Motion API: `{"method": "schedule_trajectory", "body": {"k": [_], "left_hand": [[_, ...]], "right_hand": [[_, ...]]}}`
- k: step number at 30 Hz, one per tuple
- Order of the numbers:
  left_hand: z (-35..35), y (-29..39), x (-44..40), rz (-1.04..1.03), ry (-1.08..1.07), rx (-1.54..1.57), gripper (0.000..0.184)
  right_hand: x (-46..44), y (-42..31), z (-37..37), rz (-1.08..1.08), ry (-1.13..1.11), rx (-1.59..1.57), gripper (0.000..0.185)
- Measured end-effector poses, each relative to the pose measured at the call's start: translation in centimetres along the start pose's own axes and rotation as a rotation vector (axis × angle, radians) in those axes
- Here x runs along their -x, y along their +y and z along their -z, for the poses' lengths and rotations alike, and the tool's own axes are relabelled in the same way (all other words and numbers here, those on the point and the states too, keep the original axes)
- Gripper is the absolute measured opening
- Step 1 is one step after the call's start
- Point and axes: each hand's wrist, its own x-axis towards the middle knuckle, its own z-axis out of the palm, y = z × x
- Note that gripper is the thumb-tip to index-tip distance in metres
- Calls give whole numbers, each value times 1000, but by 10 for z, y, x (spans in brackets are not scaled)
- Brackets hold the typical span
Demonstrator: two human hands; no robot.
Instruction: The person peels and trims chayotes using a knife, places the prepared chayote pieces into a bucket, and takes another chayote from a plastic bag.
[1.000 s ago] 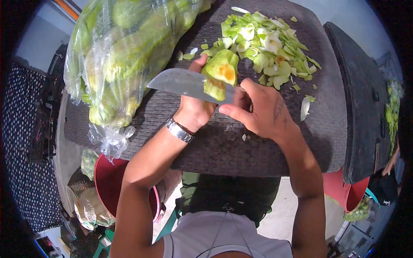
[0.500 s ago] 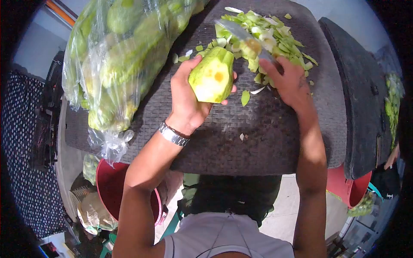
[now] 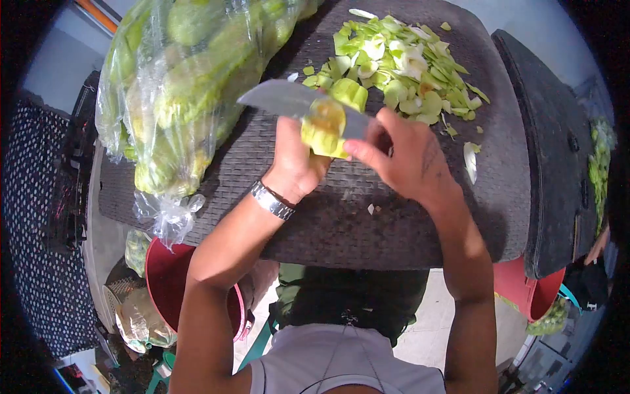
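Sitting low on either side of you, a red bucket [image 3: 161,282] and a second bucket [image 3: 518,289] flank your lap, nearest your shirt [image 3: 348,351]. Next comes the near edge of the table [image 3: 328,253], with a few pale scraps [image 3: 374,209] lying inward of it. Over the table, your left hand [image 3: 292,157], with a watch [image 3: 272,200] at its wrist, is closed from below around the fruit [image 3: 349,93], probably to steady it against the blade; your fingers are largely hidden, so how far they wrap you cannot tell. Your right hand [image 3: 410,157] is closed about the handle of the knife [image 3: 279,98], thumb forward near the blade, likely for close control. The blade lies across the fruit, its tip pointing left, and a piece [image 3: 323,141] with a browned middle shows on your side of it. Farther out, peelings [image 3: 407,65] lie heaped just beyond the fruit, perhaps to keep them off the space under your hands. Left of them, a clear bag [image 3: 190,98] bulges with green fruits, its gathered end toward you, seemingly within easy reach.
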Motion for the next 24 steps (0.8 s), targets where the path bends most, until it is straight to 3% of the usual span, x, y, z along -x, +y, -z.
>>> {"method": "schedule_trajectory", "body": {"k": [4,7,10,12,13,15,17,24], "left_hand": [[-18,17,5,155,-127,-152,53],[-29,17,12,139,-105,-122,52],[-30,16,12,93,-10,-112,54],[-24,5,7,12,62,7,55],[-12,2,-3,84,41,100,54],[4,9,-10,260,-257,247,52],[8,12,-13,300,-320,327,51],[8,7,-12,255,-375,322,50]], "right_hand": [[-9,18,22,-161,73,32,59],[-14,21,39,-204,78,34,59],[-8,6,25,-152,74,-33,58],[2,-8,11,-41,5,-80,45],[6,-13,5,15,-27,-103,40],[10,-20,-2,82,-77,-58,42],[11,-17,-9,193,-55,-3,48],[12,-17,-7,194,-102,-6,49]]}}
